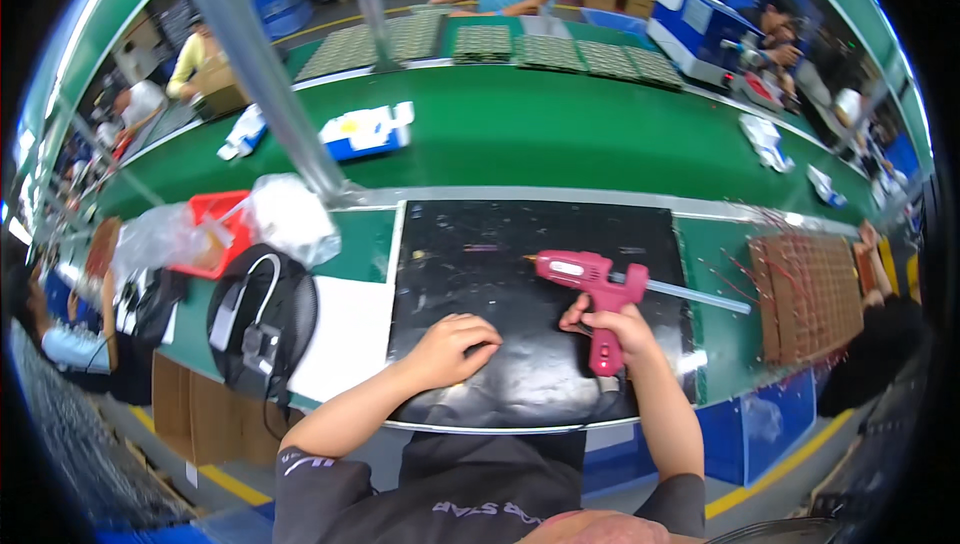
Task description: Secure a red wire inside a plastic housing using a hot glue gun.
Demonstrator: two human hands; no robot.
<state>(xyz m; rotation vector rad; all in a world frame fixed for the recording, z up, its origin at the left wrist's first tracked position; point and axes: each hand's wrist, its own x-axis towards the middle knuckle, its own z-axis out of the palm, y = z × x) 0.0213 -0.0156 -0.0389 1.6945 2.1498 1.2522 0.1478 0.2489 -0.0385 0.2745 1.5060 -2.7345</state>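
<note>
A pink hot glue gun (603, 294) is in my right hand (617, 329), its nozzle pointing left over the black work mat (500, 229). From the back of the gun a translucent glue stick (700, 296) sticks out to the right. My fingers wrap round the handle, and a cord leaves its lower end. My left hand (458, 349) rests on the mat left of the gun, fingers curled in. Whether anything lies inside those fingers is hidden.
A brown board bundle with red wires (808, 296) stands at the right. To the left are a black mesh fan (262, 314), white paper (345, 334), a red bin (222, 229) and plastic bags (290, 219). Beyond runs a green conveyor (520, 134) carrying packets; co-workers sit around.
</note>
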